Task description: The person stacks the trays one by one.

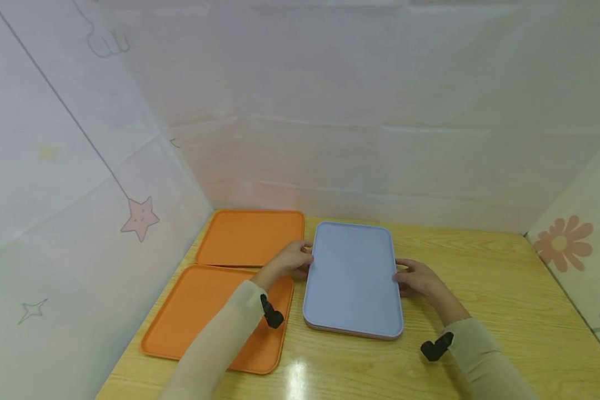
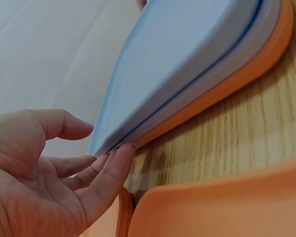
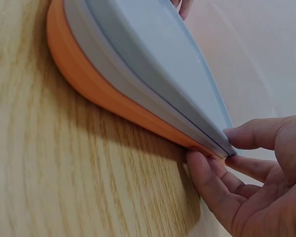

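Note:
A light blue tray (image 1: 354, 278) lies on top of a stack, its long sides running away from me. Beneath its rim, both wrist views show a greyish tray (image 3: 108, 81) and, lowest, an orange tray (image 3: 98, 91). My left hand (image 1: 295, 259) is at the stack's left edge, thumb by the top rim and fingertips against the side below. On the opposite edge, my right hand (image 1: 420, 279) pinches the blue tray, with the thumb (image 3: 251, 134) at its rim and the other fingers lower along the stack's side.
Left of the stack, one orange tray (image 1: 252, 236) lies farther back and another orange tray (image 1: 200, 311) nearer, partly under my left forearm. The wooden table (image 1: 485, 261) meets a pale sheet wall (image 1: 360, 166) behind, with decorated sheets at both sides.

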`<action>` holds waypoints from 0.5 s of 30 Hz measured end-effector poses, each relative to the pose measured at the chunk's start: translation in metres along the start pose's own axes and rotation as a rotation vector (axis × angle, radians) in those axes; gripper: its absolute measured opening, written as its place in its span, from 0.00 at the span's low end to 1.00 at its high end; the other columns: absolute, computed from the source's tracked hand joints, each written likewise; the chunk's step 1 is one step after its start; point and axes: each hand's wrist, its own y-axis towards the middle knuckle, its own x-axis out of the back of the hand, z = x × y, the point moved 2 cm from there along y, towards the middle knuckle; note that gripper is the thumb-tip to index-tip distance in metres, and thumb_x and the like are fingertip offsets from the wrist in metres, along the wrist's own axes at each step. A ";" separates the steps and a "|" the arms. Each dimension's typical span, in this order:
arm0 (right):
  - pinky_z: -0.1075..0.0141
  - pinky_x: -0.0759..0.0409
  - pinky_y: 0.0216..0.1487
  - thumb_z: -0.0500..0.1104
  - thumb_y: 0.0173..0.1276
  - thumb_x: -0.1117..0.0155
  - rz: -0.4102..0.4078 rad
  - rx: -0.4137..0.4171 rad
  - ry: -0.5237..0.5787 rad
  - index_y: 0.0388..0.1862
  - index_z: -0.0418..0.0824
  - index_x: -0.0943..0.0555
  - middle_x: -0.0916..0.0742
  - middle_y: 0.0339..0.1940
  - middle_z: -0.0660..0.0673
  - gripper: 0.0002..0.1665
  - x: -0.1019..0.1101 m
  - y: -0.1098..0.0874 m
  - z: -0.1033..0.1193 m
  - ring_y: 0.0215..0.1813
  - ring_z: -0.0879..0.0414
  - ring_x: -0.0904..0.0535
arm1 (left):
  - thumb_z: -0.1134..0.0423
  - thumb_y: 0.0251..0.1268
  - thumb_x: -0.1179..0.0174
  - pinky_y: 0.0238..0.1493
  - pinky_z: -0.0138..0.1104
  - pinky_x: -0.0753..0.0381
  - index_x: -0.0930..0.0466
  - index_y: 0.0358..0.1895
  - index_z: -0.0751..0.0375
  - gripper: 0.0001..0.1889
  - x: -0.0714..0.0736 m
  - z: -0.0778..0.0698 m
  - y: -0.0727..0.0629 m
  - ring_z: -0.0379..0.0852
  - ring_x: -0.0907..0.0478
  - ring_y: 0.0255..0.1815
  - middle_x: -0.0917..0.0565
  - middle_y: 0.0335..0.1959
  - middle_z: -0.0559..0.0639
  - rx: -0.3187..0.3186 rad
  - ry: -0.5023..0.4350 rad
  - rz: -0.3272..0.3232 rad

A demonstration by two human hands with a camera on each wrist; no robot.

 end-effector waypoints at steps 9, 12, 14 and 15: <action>0.56 0.13 0.44 0.36 0.69 0.36 -0.002 -0.027 0.037 0.78 0.31 0.40 0.18 0.59 0.28 0.42 -0.002 0.003 -0.004 0.43 0.50 0.14 | 0.66 0.73 0.45 0.41 0.46 0.14 0.35 0.73 0.70 0.28 0.020 0.003 -0.025 0.57 0.21 0.45 0.23 0.59 0.64 -0.046 0.054 -0.015; 0.55 0.13 0.45 0.36 0.69 0.35 -0.006 -0.042 0.058 0.79 0.34 0.40 0.18 0.59 0.28 0.42 -0.001 0.004 -0.007 0.44 0.50 0.14 | 0.64 0.72 0.45 0.42 0.45 0.15 0.33 0.73 0.68 0.28 0.030 0.002 -0.037 0.59 0.21 0.49 0.23 0.58 0.63 -0.070 0.106 -0.040; 0.55 0.13 0.46 0.37 0.69 0.35 -0.005 -0.048 0.070 0.79 0.35 0.39 0.19 0.60 0.28 0.42 0.000 0.004 -0.009 0.44 0.50 0.14 | 0.63 0.73 0.44 0.45 0.46 0.15 0.32 0.72 0.67 0.27 0.036 0.003 -0.044 0.59 0.20 0.52 0.22 0.58 0.62 -0.083 0.157 -0.059; 0.55 0.13 0.46 0.38 0.69 0.35 -0.004 -0.049 0.076 0.79 0.35 0.39 0.19 0.61 0.28 0.42 0.000 0.004 -0.010 0.44 0.50 0.14 | 0.62 0.73 0.43 0.46 0.46 0.16 0.32 0.72 0.66 0.27 0.040 0.004 -0.047 0.58 0.20 0.53 0.22 0.59 0.61 -0.088 0.182 -0.068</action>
